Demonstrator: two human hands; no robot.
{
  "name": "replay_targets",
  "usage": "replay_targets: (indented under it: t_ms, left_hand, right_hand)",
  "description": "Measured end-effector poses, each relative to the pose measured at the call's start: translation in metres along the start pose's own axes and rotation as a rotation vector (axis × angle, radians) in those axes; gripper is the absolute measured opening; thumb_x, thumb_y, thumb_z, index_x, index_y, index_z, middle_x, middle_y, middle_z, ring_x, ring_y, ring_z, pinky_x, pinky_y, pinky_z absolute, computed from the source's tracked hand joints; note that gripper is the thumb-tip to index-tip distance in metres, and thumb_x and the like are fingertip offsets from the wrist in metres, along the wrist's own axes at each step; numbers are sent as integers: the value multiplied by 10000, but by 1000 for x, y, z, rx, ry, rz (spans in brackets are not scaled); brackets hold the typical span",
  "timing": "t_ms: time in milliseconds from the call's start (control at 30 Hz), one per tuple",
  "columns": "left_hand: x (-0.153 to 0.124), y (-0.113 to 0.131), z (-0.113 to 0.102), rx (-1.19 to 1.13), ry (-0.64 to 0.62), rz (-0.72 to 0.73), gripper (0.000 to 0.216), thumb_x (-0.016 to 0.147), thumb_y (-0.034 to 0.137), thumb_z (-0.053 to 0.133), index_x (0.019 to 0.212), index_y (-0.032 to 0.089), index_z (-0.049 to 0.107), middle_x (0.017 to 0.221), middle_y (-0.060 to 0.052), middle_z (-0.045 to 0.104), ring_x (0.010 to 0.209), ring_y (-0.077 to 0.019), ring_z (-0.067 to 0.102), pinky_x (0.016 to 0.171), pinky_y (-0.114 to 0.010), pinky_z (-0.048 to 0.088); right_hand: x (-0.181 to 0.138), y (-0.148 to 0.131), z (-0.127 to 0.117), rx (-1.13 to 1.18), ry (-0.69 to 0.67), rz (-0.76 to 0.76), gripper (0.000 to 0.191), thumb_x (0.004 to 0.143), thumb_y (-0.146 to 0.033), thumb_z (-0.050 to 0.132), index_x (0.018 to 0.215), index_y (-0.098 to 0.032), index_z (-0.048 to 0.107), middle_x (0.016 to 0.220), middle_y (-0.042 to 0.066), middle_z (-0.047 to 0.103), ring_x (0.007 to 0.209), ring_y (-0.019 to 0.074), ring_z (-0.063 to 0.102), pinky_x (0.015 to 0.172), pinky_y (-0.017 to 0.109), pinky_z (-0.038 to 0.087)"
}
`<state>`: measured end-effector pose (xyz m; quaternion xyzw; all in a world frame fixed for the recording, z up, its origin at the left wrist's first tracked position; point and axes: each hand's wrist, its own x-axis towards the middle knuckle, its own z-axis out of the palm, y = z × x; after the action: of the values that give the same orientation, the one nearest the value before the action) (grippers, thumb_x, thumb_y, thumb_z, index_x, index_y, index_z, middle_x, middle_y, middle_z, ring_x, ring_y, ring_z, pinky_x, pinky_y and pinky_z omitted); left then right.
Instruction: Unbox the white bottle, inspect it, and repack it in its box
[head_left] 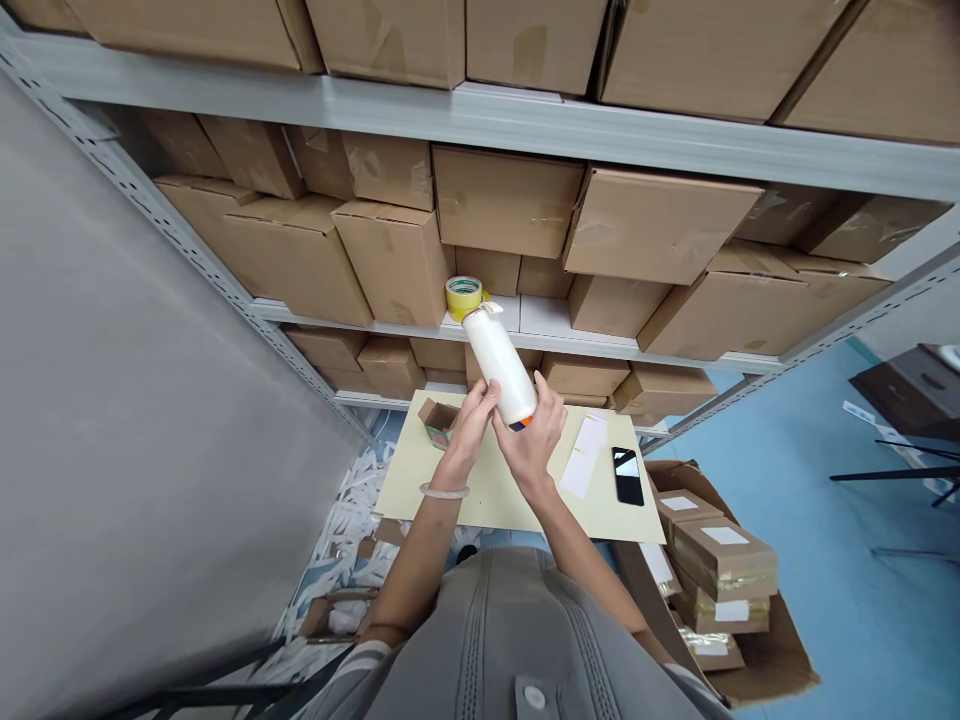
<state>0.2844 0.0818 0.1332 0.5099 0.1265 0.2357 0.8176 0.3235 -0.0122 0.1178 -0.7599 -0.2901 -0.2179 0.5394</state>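
A grey top with a round button (533, 697) is filling the bottom of the view, and both bare forearms are reaching out from it over a pale yellow board (480, 500). The left hand (469, 430), wearing a pale bangle (444, 490), and the right hand (531, 442) are both closed around a white bottle (499, 365), holding it tilted in the air above the board's far edge, its looped cap leaning left and away and its orange-and-dark base (520, 423) angled toward the right hand. Wrapping both hands around the smooth, glossy cylinder seems the sound way of handling it, since the shared hold is keeping it steady and clear of everything below. A small open cardboard box with green print (439, 420) is sitting near the board's far left corner, just beside the left hand. A narrow white paper strip (583, 455) and a black smartphone (628, 476) are lying nearer the right edge. Beyond, a yellow tape roll (463, 297) is resting on the lip of a grey steel shelf (555, 340) among taped brown cartons (397, 260), while small taped parcels (724, 560) are stacking up in an open carton to the right.
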Motion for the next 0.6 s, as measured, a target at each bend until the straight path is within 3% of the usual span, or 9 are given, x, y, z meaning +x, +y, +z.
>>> replay_targets:
  t_ms: [100,200,267,333,433,500,600]
  left_hand:
    - [0,1,1,-71,30,-36,522,786,517,704,1140,139,638,1061,-108,702,1112,-271,621,980,-366,461]
    - [1,2,-2,-91,60,8,466,779,469,726,1104,145,647,1082,-101,699,1124,-266,616,978,-353,462]
    - [2,5,-6,-89,61,57,440,784,448,724,1106,158,647,1130,-95,687,1149,-259,602,983,-341,460]
    - [3,9,-11,-88,45,96,454,787,455,715,1133,171,639,1185,-97,669,1165,-258,592,984,-341,462]
    - [3,14,-18,-98,-9,99,540,776,507,703,1201,187,608,1220,-115,652,1117,-266,616,944,-369,490]
    - [1,15,-21,-94,-53,56,595,759,523,710,1239,193,586,1207,-128,656,1004,-257,652,860,-378,525]
    - [-2,13,-24,-68,-105,-8,641,745,539,718,1273,207,569,1183,-136,664,863,-237,662,707,-354,543]
  right_hand:
    - [-3,0,-3,-18,-48,-68,671,835,-401,644,1436,-255,384,1299,154,512,1208,326,458,1050,556,324]
    - [-2,-1,-11,127,-120,-32,796,796,-480,682,1469,-248,326,1348,157,463,1261,317,433,1072,540,333]
    - [0,-1,-17,316,-156,80,820,802,-554,652,1474,-246,296,1354,149,453,1250,290,465,1053,500,387]
    - [3,-1,-23,542,-236,254,684,872,-611,528,1432,-259,352,1286,118,520,1150,248,559,993,457,455]
    - [9,-4,-29,832,-497,492,564,945,-645,319,1271,-239,536,1060,84,651,958,235,658,876,439,524]
    - [13,-9,-31,936,-620,554,565,947,-636,323,1171,-205,612,928,86,684,903,259,677,824,451,543]
    - [14,-17,-32,1000,-622,575,485,911,-591,457,1138,-197,624,916,85,696,888,272,677,803,460,554]
